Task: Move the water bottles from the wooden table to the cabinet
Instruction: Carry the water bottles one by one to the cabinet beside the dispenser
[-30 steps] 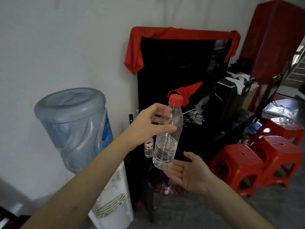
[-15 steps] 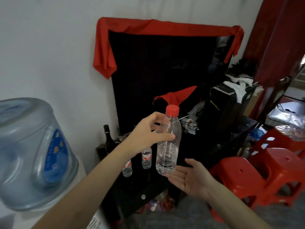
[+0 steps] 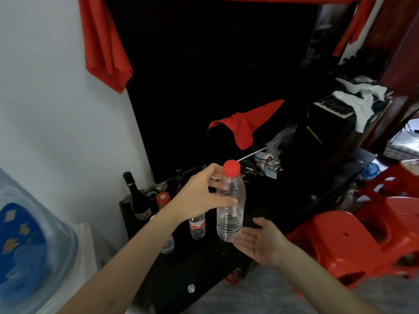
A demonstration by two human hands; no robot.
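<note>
My left hand (image 3: 199, 196) grips a clear water bottle (image 3: 231, 211) with a red cap by its upper body, upright in the air above the low black cabinet (image 3: 204, 268). My right hand (image 3: 263, 243) lies palm up with straight fingers just under the bottle's base. Two small water bottles with red labels stand on the cabinet top: one (image 3: 197, 225) just left of the held bottle, the other (image 3: 167, 244) partly hidden behind my left forearm. The wooden table is out of view.
A dark glass wine bottle (image 3: 137, 198) and a red-lidded jar (image 3: 163, 198) stand at the cabinet's back left. A water dispenser jug (image 3: 27, 245) is at the left. Red plastic stools (image 3: 353, 241) stand at the right. Red cloth (image 3: 104, 48) drapes over the black screen behind.
The view has come closer to the cabinet and tilted down. Both hands keep the same hold and pose around the bottle; the dispenser slid further left.
</note>
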